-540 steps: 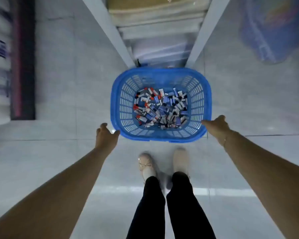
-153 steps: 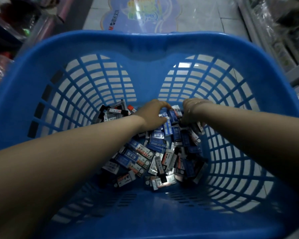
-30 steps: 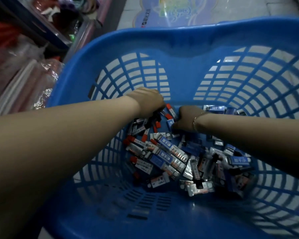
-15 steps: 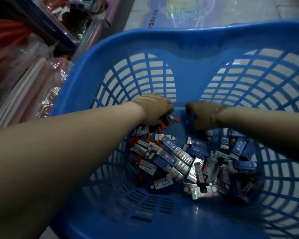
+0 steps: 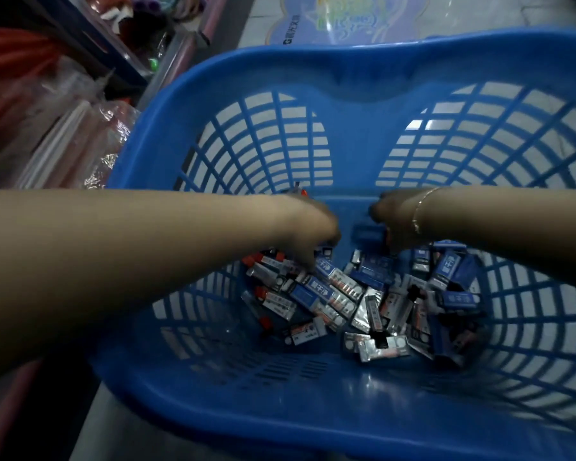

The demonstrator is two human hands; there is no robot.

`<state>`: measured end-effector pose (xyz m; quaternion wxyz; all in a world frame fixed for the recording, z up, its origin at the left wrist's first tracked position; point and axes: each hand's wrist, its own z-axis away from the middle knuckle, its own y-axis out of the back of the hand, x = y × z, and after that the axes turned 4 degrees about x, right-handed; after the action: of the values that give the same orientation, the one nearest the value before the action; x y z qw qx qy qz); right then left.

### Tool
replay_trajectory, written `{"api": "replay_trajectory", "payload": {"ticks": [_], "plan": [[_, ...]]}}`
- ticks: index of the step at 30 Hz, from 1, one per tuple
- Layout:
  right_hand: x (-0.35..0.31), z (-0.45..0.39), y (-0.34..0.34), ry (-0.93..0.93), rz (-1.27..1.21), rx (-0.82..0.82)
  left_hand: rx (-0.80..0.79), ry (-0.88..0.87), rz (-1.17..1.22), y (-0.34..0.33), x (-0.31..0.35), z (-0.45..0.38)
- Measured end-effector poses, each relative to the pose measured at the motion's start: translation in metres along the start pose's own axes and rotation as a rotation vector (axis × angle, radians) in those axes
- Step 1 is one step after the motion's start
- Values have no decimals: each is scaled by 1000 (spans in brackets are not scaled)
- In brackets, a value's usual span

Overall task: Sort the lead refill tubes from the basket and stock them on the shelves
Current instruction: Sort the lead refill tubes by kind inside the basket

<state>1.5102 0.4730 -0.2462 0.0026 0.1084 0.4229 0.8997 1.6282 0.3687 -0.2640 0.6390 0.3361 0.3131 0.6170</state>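
A blue plastic basket (image 5: 313,424) fills the view. A pile of lead refill tubes (image 5: 333,294) lies on its bottom: red-capped ones (image 5: 263,264) at the left, blue-labelled ones (image 5: 453,271) at the right, clear and black ones between. My left hand (image 5: 313,227) reaches in from the left with its fingers curled down into the red-capped side, and a red-capped tube (image 5: 301,193) pokes out above it. My right hand (image 5: 394,217), a thin bracelet on the wrist, comes in from the right and grips a blue tube (image 5: 368,235) over the far end of the pile.
Shelves with plastic-wrapped goods (image 5: 64,128) stand close on the left of the basket. A pale printed floor sticker (image 5: 340,21) lies on the tiles beyond the basket's far rim. Tiled floor shows through the basket's slotted walls.
Over the last second my hands have drawn apart at the far end of the pile. My left fingers have dipped toward the red-capped tubes, and my right hand has lifted a little with blue tubes.
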Motion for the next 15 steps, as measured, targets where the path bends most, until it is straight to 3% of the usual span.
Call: {"api": "replay_trajectory", "payload": {"ticks": [4, 10, 15], "plan": [[-23, -1, -27, 62, -156, -127, -36, 32, 2, -20, 17, -1], [-27, -7, -35, 94, -98, -78, -112, 132, 108, -14, 14, -7], [-13, -9, -32, 63, -250, -30, -160, 146, 170, -11, 15, -11]]}}
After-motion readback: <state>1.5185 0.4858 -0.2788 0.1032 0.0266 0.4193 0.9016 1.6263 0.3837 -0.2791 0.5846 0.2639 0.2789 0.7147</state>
